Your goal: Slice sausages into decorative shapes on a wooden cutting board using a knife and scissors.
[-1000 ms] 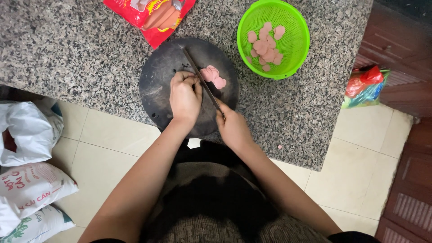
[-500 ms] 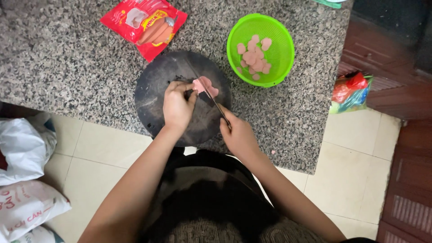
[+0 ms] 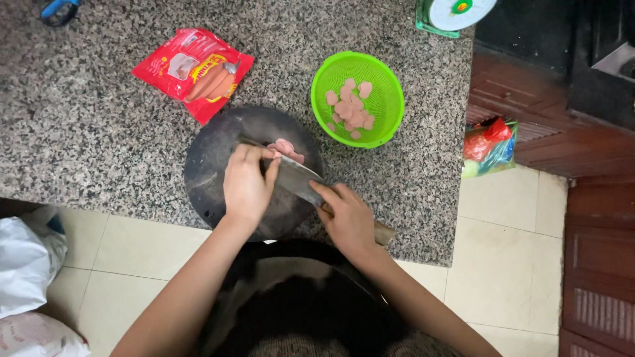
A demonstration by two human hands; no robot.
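Note:
A round dark cutting board [image 3: 211, 165] lies on the speckled granite counter [image 3: 99, 125]. My left hand [image 3: 246, 185] presses down on a pink sausage on the board; most of the sausage is hidden under the fingers. Cut pink slices [image 3: 286, 148] lie just beyond my fingertips. My right hand [image 3: 348, 218] grips the wooden handle of a broad knife [image 3: 297, 180], whose blade rests flat-angled against my left fingers. A green plastic colander [image 3: 383, 86] holding several sausage slices stands to the upper right of the board.
A red sausage packet [image 3: 192, 71] lies open behind the board. A green-and-white kitchen scale [image 3: 456, 13] sits at the counter's far edge. Coloured plastic bags [image 3: 488, 147] rest beside dark wooden cabinets at right. White sacks [image 3: 26, 264] stand on the tiled floor at left.
The view has shifted, so the board and bowl sit lower in frame. The knife blade now lies closer against my left fingers, tilted flatter, with slices still beside it.

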